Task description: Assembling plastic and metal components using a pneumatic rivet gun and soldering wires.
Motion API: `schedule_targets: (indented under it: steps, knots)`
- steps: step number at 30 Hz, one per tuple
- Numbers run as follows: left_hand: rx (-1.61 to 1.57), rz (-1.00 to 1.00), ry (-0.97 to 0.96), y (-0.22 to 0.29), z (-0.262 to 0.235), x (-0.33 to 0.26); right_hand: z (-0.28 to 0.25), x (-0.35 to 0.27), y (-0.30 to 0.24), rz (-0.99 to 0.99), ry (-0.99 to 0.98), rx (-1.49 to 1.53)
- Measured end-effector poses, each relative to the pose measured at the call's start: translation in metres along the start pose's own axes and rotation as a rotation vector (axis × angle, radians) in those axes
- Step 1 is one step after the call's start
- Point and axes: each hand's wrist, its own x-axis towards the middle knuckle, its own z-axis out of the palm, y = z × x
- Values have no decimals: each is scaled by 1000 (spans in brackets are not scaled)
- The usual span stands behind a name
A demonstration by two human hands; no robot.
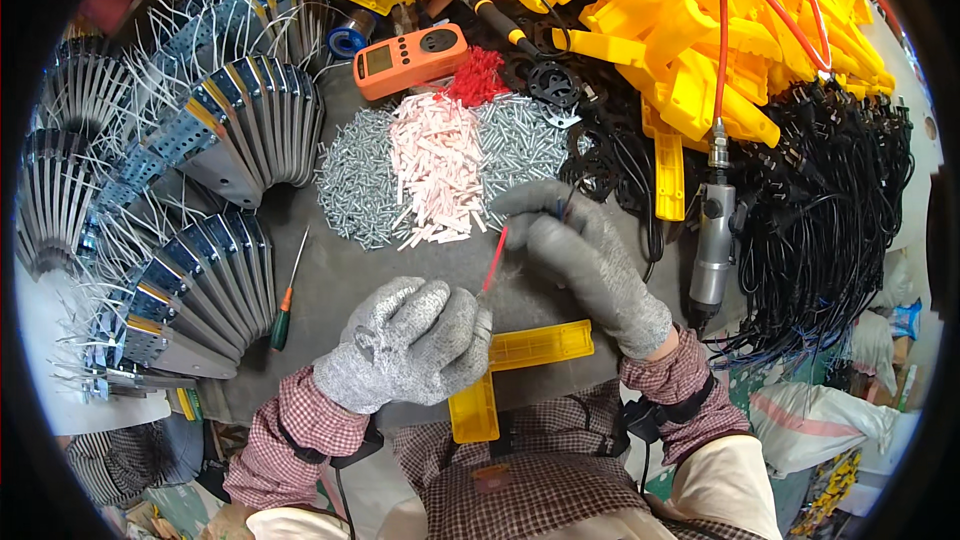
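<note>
"Two gloved hands, close together. What is the left one up to?"

"The left hand point(415, 345) is curled, thumb and forefinger apparently pinching the lower end of a thin red strip point(495, 258). That strip slants upward between the hands."

"And the right hand point(590, 260)?"

"Fingers bent, tips near the strip's upper end — I can't tell whether it grips anything."

"What's nearest them?"

"Just below, a yellow plastic piece point(545, 344) lies crosswise, with a yellow upright part point(473, 412) running down from beside the left hand. Above sit pale pink pieces point(438, 165), heaped between silver screws point(355, 180) on both sides."

"Further out?"

"Left, a green-handled screwdriver point(281, 328), then fanned metal parts point(215, 290) trailing white wires. Beyond the screws, an orange meter point(410, 60) beside a small red heap point(478, 78). Right, a silver power tool point(713, 240) on a red hose point(724, 50) — past it, black cords point(830, 200), with yellow housings point(700, 30) piled above."
</note>
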Motion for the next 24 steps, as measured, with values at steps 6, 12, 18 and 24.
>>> schedule_targets:
  steps: [6, 12, 18, 24]
  knots:
    - [0, -144, 97, 0, 6, -3, 5, -1, 8, -187, 50, -172]
    - [-1397, -1088, 163, 5, 0, 29, 12, -6, 4, -540, 125, -600]
    - [-1681, -1219, 334, 6, 14, 23, 14, -10, 8, -600, 123, -699]
    - [-1365, -1202, 501, 36, -9, -3, 10, -19, 11, -613, -238, -873]
